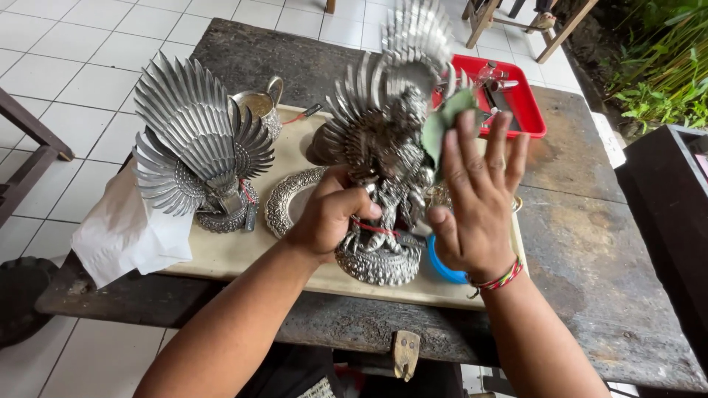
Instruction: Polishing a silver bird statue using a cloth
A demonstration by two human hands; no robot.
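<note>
red tray (532, 110) of small bottles (493, 74)

Open-air craft workshop: worn wooden workbench (582, 243) on white tiled floor (66, 66), silver winged statues (195, 147), red tool tray (527, 103), garden plants (664, 66) alongside.

Second winged silver statue (195, 147) left – white cloth (125, 232), silver cup (262, 107), red tray (520, 99) behind.
</note>
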